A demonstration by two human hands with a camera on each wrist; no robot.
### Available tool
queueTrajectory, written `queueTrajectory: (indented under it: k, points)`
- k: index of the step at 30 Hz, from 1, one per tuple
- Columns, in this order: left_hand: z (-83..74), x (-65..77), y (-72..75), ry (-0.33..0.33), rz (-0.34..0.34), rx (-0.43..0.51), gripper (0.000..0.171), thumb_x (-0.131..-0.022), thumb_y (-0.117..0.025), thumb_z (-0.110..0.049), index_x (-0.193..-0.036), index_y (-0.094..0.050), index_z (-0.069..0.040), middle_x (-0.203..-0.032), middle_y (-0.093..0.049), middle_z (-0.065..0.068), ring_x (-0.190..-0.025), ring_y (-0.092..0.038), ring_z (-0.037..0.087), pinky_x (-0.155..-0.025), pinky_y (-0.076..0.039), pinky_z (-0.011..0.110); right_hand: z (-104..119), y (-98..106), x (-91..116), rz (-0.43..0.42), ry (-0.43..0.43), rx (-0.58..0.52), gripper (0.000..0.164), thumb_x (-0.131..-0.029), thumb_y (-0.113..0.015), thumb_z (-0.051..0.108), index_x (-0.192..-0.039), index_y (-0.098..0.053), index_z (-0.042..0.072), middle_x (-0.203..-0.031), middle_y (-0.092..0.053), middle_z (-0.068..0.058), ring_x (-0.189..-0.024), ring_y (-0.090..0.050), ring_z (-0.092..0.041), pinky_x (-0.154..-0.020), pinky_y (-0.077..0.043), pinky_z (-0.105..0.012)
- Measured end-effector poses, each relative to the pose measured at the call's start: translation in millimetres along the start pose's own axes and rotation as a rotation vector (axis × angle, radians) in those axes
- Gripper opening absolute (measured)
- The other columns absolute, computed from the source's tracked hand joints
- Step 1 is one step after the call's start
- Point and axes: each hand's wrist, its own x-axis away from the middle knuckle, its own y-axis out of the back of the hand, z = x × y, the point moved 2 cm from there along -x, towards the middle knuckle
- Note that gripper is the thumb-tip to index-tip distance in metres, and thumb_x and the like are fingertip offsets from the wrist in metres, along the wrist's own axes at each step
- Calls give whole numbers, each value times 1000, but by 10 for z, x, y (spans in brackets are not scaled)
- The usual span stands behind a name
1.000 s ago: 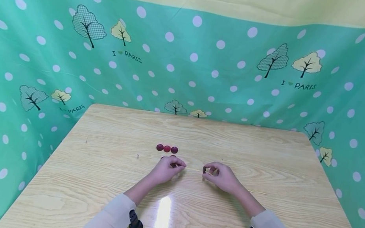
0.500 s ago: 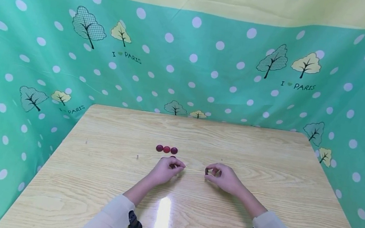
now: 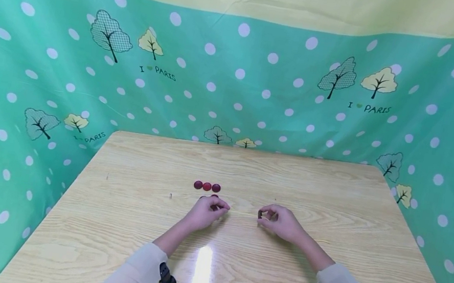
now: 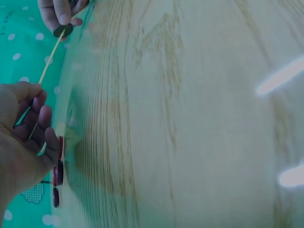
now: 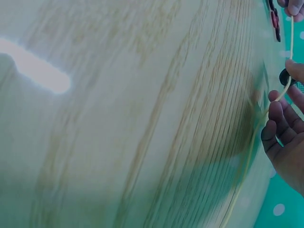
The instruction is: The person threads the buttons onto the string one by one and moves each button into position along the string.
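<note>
A thin pale yellow cord (image 3: 243, 213) runs taut between my two hands above the table. My left hand (image 3: 203, 211) pinches it between thumb and forefinger. A dark, round, flat bead (image 4: 63, 30) sits on the cord, which passes through its middle. My right hand (image 3: 284, 224) pinches this bead between thumb and finger, its other fingers loosely curled. In the right wrist view the cord (image 5: 244, 171) trails on past the bead and hangs down beyond that hand.
In a row beyond my left hand lie a red disc-shaped bead (image 3: 207, 186) and a dark red one on either side. More such beads are partly hidden behind that hand. The wooden table (image 3: 126, 239) ends at a green dotted curtain (image 3: 184, 75).
My right hand has slid a little to the right with the dark bead, widening the stretch of cord between the hands. The left hand stays nearly in place, still pinching the cord.
</note>
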Motion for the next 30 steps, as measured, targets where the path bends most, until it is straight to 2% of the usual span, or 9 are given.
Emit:
queueTrajectory:
  k: [10,23,30]
  points:
    - [19,6,-10,6,7,-16,14,-88,-63,-13,-98,-70,-6,-87,-66,5,-69,-54,8,-57,-47,19,-48,30,10,-2,-8,2,31,-84,-70,23,-110,-66,7,-84,-60,-2,-72,-51,-14,-59,-43,-23]
    - [46,12,7,25,4,-30,13,-88,-63,-14,-97,-71,-10,-87,-67,4,-71,-54,9,-58,-47,20,-94,79,22,8,-10,9,32,-84,-69,23,-111,-65,5,-82,-59,-1,-74,-51,-14,-61,-43,-24]
    - [57,12,4,12,2,-9,12,-88,-63,-14,-96,-71,-9,-85,-66,4,-67,-53,9,-55,-46,19,-109,98,36,13,-9,3,33,-84,-70,21,-111,-64,3,-80,-58,-2,-73,-51,-14,-60,-43,-23]
